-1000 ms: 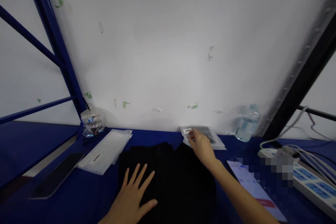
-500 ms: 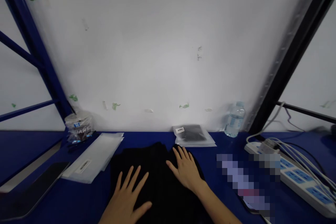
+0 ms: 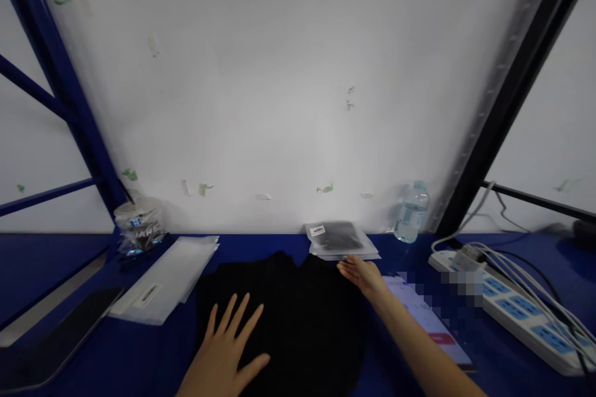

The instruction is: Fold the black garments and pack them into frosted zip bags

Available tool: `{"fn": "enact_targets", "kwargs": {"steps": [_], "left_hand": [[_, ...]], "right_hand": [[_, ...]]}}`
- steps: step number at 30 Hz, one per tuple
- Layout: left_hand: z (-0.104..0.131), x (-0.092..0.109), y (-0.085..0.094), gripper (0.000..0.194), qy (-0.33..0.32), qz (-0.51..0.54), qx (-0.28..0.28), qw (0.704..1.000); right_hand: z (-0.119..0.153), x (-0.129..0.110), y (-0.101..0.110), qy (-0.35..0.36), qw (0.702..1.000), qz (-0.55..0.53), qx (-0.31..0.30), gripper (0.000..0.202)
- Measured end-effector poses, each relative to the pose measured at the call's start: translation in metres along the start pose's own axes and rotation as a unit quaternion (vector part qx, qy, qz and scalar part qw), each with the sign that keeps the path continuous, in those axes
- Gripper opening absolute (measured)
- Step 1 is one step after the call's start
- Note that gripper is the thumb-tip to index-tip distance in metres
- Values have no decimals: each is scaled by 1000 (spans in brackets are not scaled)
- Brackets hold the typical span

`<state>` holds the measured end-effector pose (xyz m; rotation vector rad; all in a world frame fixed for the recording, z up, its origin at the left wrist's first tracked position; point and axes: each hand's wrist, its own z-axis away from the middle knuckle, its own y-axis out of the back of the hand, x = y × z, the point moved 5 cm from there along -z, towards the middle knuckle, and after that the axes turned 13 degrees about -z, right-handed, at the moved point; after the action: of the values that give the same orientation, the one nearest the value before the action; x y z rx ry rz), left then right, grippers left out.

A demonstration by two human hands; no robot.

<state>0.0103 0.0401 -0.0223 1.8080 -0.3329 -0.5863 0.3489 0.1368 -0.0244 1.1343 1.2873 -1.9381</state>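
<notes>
Head: left hand [image 3: 223, 350] splayed on cloth [image 3: 307, 322]

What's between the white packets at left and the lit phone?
The head view shows black cloth, left hand spread on it, right hand near its far edge.

At 6 o'clock the bottom edge crops the cloth [image 3: 302, 322], partly hidden under the left hand [image 3: 226, 347]. The right arm [image 3: 419, 347] and pixelated patches [image 3: 465, 291] hide parts of the phone [image 3: 431, 322] at 4 o'clock; the left edge cuts the slab [image 3: 60, 335] at 8. The barcode [image 3: 317, 231] on the packet [image 3: 344, 239] is too small to read; whether the right hand [image 3: 361, 273] touches the packet is unclear.
</notes>
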Motion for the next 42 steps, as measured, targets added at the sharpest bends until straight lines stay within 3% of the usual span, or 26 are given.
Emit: {"fn": "enact_targets", "kwargs": {"steps": [4,10,13,15,18,20,22,25,28,31,34,37,42], "left_hand": [[-1,0,-1,66,3,10,6,1000],[1,-1,9,59,18,102,-3,995],[4,-8,29,46,110,241,51,963],[8,-12,39,41,198,391,69,896],[12,5,36,58,250,652,-14,716],[16,23,30,66,251,744,-87,613],[22,35,23,58,273,763,-123,573],[29,40,11,43,320,761,-115,553],[29,50,9,46,307,781,-135,527],[25,63,13,47,277,779,-171,536],[21,71,16,46,268,784,-168,535],[24,73,15,47,274,791,-163,522],[42,66,4,47,310,772,-172,527]], "right_hand": [[-8,-1,-2,-16,1000,-3,23,15],[-11,-13,-29,19,999,-40,6,18],[6,-25,-47,59,995,-76,-22,19],[32,-24,-61,61,993,-86,-59,18],[86,-6,-85,16,987,-70,-142,19],[123,13,-101,-41,968,-32,-247,24],[148,28,-108,-68,952,-1,-298,28],[163,43,-102,-99,953,53,-283,39],[174,54,-93,-174,932,139,-285,48],[190,59,-90,-223,904,160,-328,43],[198,60,-89,-237,903,131,-335,38],[187,60,-86,-233,916,125,-300,34],[141,41,-80,-188,939,152,-245,29]]}}
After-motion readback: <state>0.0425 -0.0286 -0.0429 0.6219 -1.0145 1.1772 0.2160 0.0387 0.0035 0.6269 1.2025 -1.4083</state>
